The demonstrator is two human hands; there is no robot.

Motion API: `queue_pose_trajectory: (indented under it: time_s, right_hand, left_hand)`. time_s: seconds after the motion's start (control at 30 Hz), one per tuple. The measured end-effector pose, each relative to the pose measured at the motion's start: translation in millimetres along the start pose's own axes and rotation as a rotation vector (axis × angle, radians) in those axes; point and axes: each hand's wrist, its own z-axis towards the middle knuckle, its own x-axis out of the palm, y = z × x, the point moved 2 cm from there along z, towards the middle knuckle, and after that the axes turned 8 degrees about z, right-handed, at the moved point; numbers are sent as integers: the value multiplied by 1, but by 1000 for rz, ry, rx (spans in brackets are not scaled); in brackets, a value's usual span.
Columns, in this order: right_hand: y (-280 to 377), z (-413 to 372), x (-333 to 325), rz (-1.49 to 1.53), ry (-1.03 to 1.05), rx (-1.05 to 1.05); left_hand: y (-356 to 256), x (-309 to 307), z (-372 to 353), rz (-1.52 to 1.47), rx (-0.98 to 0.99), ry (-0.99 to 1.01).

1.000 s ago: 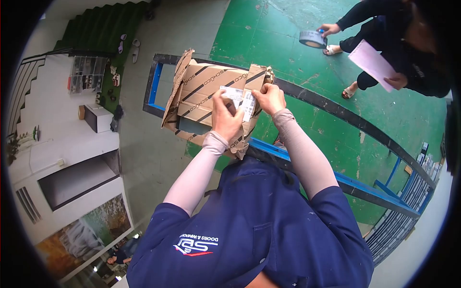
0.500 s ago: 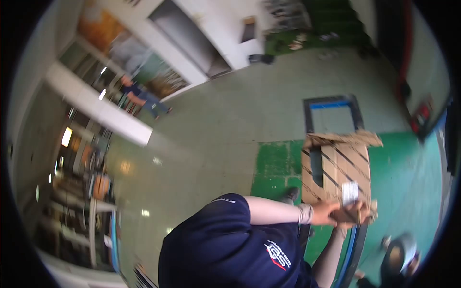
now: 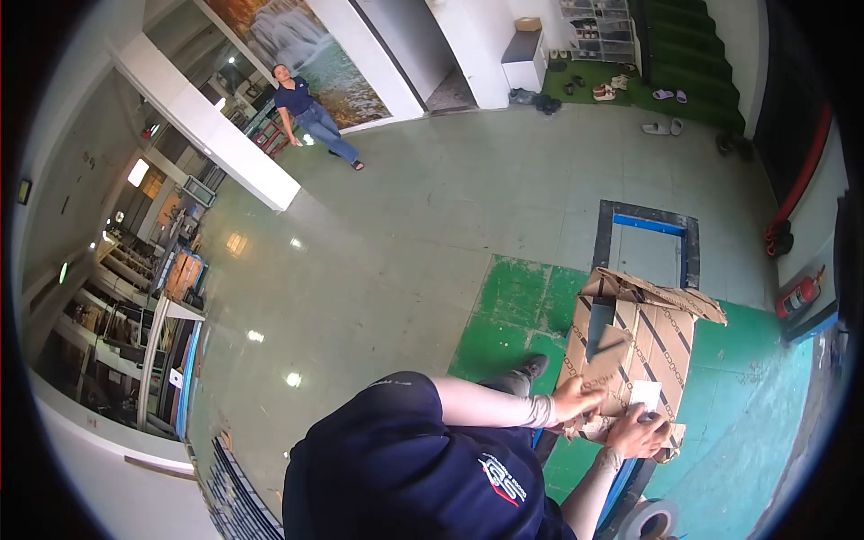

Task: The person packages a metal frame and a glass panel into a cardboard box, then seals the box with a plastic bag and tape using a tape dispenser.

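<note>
A brown cardboard box [image 3: 661,346] with black stripes and printed lettering lies in front of me, its far end torn. At its left side, my left hand [image 3: 576,400] is closed around the lower edge of a cardboard flap [image 3: 606,357] that sticks up beside a dark opening in the box. My right hand [image 3: 637,436] curls its fingers over the box's near end, just below a white label [image 3: 645,394]. Part of the near edge is hidden behind my fingers.
Beneath the box runs a dark frame with blue edging [image 3: 646,220]. A roll of tape [image 3: 648,522] is at the lower right. Another person [image 3: 310,117] stands across the room near a pillar [image 3: 207,126]. A fire extinguisher [image 3: 799,293] stands at right, shoes [image 3: 661,129] by the stairs.
My hands have moved apart; the left went left and the flap now stands up beside it. The person at far left appears nearer the pillar's right. Another person at lower right is out of view.
</note>
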Motion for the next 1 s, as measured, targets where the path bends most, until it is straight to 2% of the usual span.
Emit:
queue_pose_trajectory:
  time_s: [0.03, 0.1, 0.13, 0.17, 0.2, 0.27, 0.3, 0.33, 0.37, 0.4, 0.47, 0.53, 0.57, 0.63, 0.7, 0.73, 0.77, 0.83, 0.87, 0.93, 0.97, 1.0]
  right_hand:
    - [1, 1, 2, -3, -2, 5]
    - [1, 1, -1, -7, -26, -37]
    - [0, 4, -9, 41, 56, -29]
    - [7, -3, -8, -45, -133, -124]
    - [-3, 1, 5, 328, 32, -50]
    - [-24, -6, 19, 160, 0, -100]
    - [-14, -2, 11, 81, -7, -24]
    - [-10, -4, 13, 88, -28, 2]
    - [-1, 0, 3, 167, -35, 12]
    - [-3, 0, 9, 194, -5, 70]
    - [-1, 2, 6, 226, -23, 58]
    - [-3, -1, 8, 240, -32, 47]
    - [-3, 1, 8, 242, -27, 55]
    - [-6, -1, 9, 238, -17, 66]
    - [-5, 0, 9, 244, -14, 73]
    - [-3, 0, 9, 244, -11, 78]
    - [-3, 0, 7, 244, -10, 74]
    - [-3, 0, 5, 242, -14, 70]
    - [-2, 0, 4, 240, -11, 69]
    - [-1, 1, 4, 236, -14, 73]
    - [-1, 0, 3, 241, -9, 73]
    - [-1, 0, 3, 246, -4, 67]
  left_hand:
    - [-3, -3, 4, -158, -119, -11]
    - [-8, -3, 6, -217, -88, -66]
    - [-8, -2, 4, -233, -58, -140]
    - [-16, 3, -4, -247, -56, -198]
    - [-40, 13, -20, -138, 45, -236]
    - [-91, 20, -36, 14, 389, 2]
    - [-115, 26, -47, 53, 562, 117]
    - [-167, 22, -45, 275, 619, 120]
    - [-187, 15, -26, 226, 442, 28]
    - [-165, -6, 13, 68, 170, -45]
    - [-106, -43, 67, -44, -109, 31]
    - [-40, -72, 107, 20, -47, -217]
    - [-23, -76, 111, 182, 21, -226]
    - [-17, -65, 102, 416, -53, -205]
    - [-11, -66, 98, 1005, 125, -236]
    - [-9, -63, 90, 1128, 263, -245]
    - [-8, -64, 86, 1326, 249, -390]
    - [6, -58, 87, 1276, 341, -862]
    - [9, -56, 86, 1276, 342, -859]
    - [5, -45, 83, 1159, 713, -677]
    - [3, -46, 82, 1157, 709, -673]
    - [4, -46, 83, 1361, 734, -486]
